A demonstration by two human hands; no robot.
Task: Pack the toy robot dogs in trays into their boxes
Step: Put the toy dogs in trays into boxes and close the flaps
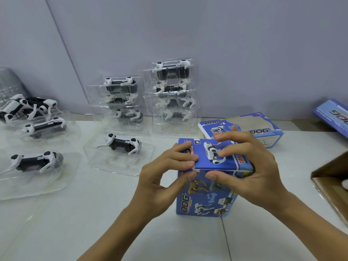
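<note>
A blue toy-dog box (205, 196) stands upright on the white table (105, 223), its top flap folded down. My left hand (162, 178) pinches the flap's left end between fingers and thumb. My right hand (250, 166) grips the right end, fingers over the top and thumb under the flap's edge. A black-and-white robot dog in a clear tray (120, 146) lies just left of the box. Two more trayed dogs (35, 162) lie further left. Two stacks of trayed dogs (169, 91) lean at the wall.
A second blue box (263, 132) lies flat behind the upright one, and a third (333, 115) shows at the far right edge. An open brown carton (331, 178) sits at the right. Loose dogs (22, 108) pile at the far left.
</note>
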